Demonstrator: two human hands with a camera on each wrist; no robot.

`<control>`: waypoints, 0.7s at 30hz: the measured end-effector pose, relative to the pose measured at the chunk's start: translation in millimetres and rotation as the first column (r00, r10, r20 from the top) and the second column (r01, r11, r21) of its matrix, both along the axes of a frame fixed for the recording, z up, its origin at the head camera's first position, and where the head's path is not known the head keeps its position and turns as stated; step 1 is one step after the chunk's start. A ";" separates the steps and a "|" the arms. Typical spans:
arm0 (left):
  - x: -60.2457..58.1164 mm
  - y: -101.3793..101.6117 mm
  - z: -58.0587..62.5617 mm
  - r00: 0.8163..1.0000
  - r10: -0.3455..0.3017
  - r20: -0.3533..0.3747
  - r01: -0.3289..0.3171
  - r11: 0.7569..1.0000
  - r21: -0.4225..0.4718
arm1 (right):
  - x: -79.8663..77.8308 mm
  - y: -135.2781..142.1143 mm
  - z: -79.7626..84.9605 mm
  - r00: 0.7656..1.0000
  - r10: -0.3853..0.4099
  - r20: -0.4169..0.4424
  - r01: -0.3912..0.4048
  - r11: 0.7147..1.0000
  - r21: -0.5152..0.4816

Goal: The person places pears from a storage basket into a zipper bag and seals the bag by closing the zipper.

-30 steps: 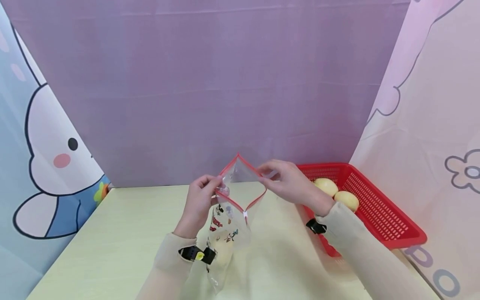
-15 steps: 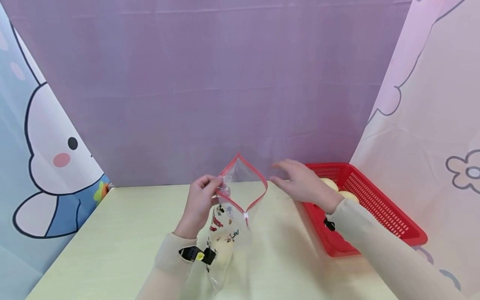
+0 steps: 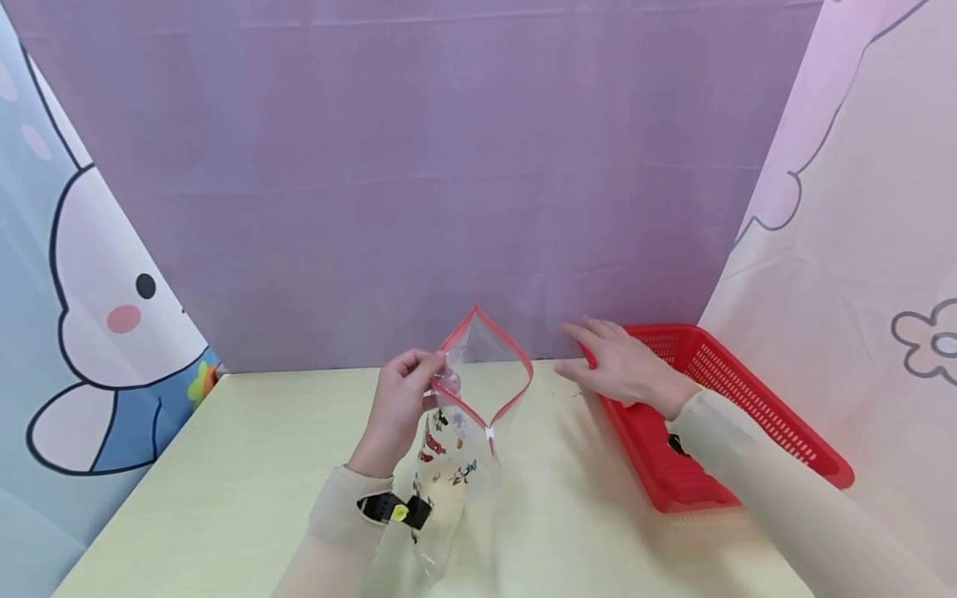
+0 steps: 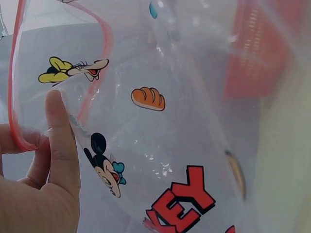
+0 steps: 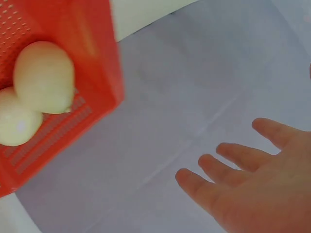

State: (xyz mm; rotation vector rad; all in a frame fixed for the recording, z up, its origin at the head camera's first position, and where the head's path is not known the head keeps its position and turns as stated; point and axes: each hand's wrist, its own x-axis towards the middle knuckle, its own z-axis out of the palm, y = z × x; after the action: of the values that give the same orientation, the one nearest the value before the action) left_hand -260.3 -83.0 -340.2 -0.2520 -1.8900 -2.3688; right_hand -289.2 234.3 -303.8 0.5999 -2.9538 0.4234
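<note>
A clear zip bag point(image 3: 478, 477) with a red-edged mouth and printed cartoon figures stands on the table, its mouth spread wide. My left hand point(image 3: 399, 407) pinches the left side of its rim; in the left wrist view the fingers point(image 4: 60, 145) are at the red edge. A pale yellow rounded thing point(image 3: 446, 502) shows through the bag's lower part. My right hand point(image 3: 628, 365) is over the near-left side of a red basket point(image 3: 763, 415), fingers spread, holding nothing. Two pale yellow, rounded things point(image 5: 44, 77) lie in the basket in the right wrist view, hidden by the arm in the head view.
The pale table point(image 3: 247, 482) runs back to a purple cloth point(image 3: 419, 183). Printed cloths hang at the left point(image 3: 112, 316) and right point(image 3: 845, 274). The basket is at the table's right side.
My right hand has let go of the bag's right rim and moved right, over the basket. The left hand keeps its hold and the bag's mouth stays spread.
</note>
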 end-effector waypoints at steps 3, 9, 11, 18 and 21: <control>0.2 0.2 -0.3 1.000 -0.002 0.001 0.002 1.000 0.004 | -3.8 7.4 -5.6 1.000 -0.013 0.009 0.013 1.000 0.013; 0.1 0.4 -1.1 1.000 -0.008 0.000 0.008 1.000 0.014 | -16.3 18.8 -15.0 0.999 -0.049 0.014 0.049 0.998 0.035; -0.2 0.6 -1.5 1.000 -0.011 -0.003 0.011 1.000 0.018 | -20.0 22.5 -17.1 0.998 -0.063 0.020 0.063 0.997 0.037; -0.4 1.0 -2.5 1.000 -0.022 -0.007 0.022 0.999 0.025 | -30.9 37.0 -23.8 0.992 -0.110 0.061 0.109 0.994 0.030; -0.3 1.0 -2.8 1.000 -0.022 -0.006 0.022 1.000 0.020 | -34.1 43.5 -25.8 0.989 -0.132 0.071 0.131 0.991 0.023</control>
State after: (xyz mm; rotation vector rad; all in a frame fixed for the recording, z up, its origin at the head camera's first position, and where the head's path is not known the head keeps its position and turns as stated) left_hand -260.6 -82.0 -343.1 -0.2793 -1.8697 -2.3974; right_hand -323.3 277.8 -329.6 0.3962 -3.0460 0.4135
